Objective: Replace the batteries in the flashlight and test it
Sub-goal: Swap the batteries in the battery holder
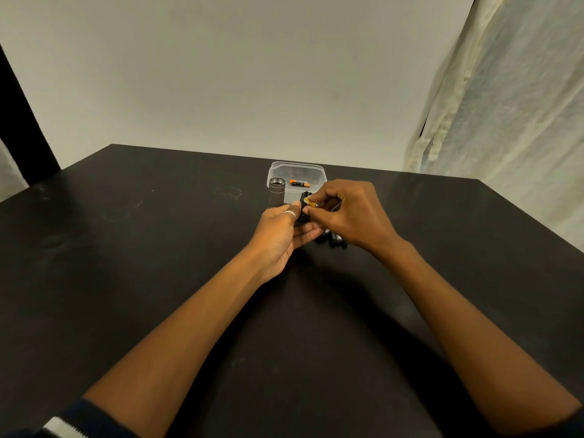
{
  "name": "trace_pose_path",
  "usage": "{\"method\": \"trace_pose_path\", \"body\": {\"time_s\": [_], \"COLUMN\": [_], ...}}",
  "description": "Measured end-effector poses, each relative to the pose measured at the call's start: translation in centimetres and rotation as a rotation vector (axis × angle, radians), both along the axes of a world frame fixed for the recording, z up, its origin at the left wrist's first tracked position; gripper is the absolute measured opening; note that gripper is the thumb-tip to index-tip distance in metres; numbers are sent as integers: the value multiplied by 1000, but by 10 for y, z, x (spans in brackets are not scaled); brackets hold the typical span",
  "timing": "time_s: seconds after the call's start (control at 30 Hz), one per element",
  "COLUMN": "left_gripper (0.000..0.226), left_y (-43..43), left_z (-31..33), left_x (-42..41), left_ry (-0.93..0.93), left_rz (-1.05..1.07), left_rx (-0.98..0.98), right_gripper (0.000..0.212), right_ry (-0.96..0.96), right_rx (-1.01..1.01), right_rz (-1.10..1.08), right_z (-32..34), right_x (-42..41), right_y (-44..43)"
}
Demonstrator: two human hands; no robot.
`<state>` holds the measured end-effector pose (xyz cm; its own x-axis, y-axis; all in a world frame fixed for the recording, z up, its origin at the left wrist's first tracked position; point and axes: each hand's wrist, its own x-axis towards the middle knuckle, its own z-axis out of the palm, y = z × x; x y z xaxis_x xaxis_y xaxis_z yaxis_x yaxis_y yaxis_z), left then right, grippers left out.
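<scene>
Battery pinched in right hand; left hand grips black holder.

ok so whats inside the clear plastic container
One orange-and-black battery lies inside the clear plastic container. The upright flashlight body and right hand cover its near part, so anything there is hidden.

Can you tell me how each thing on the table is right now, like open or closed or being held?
flashlight body: upright, open end up, cap off
clear box: open, no lid on
orange battery in box: lying flat
battery holder: held in left hand
yellow battery: pinched by right hand, at the holder
dark batteries: lying loose on table
</scene>
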<state>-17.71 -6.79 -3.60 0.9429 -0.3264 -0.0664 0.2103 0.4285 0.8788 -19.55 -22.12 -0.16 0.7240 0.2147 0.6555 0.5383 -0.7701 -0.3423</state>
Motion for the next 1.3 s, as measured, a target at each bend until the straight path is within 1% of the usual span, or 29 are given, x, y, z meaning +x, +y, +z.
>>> {"method": "trace_pose_path", "body": {"time_s": [0.2,0.37,0.47,0.5,0.57,0.63,0.67,0.7,0.77,0.93,1.0,1.2,1.3], "left_gripper": [30,30,30,28,25,25,25,25,26,25,26,29,29], "left_y": [1,1,1,1,2,3,3,2,2,1,1,0,1], "left_z": [2,2,3,3,2,2,2,2,2,3,4,4,4], "left_x": [-2,-2,-2,-2,-1,0,0,0,-1,-3,-3,-5,-5], "left_ry": [-26,-28,-32,-33,-27,-25,-24,-26,-31,-26,-24,-14,-16], "left_rz": [-1,-9,-22,-25,-29,-35,-38,-40,-43,-44,-38,-46,-63], "left_rx": [32,30,19,13,4,6,9,12,14,0,1,16,18], "right_gripper": [27,24,24,26,40,55,59,59,51,41,37,30,21], "right_ry": [129,202,200,188,192,273,341,419,541,609,619,609,584], "right_rx": [8,-6,-8,-11,-5,66,126,204,365,601,636,651,646], "right_rz": [33,57,8,-21,-76,-99,-91,-64,3,53,64,50,57], "right_z": [2,3,2,2,2,1,1,1,-2,-4,-4,-5,-6], "right_x": [3,1,3,3,4,5,5,5,5,7,8,9,8], "right_y": [-3,-2,-2,-2,-2,-3,-3,-4,-4,-1,0,-2,-1]}}
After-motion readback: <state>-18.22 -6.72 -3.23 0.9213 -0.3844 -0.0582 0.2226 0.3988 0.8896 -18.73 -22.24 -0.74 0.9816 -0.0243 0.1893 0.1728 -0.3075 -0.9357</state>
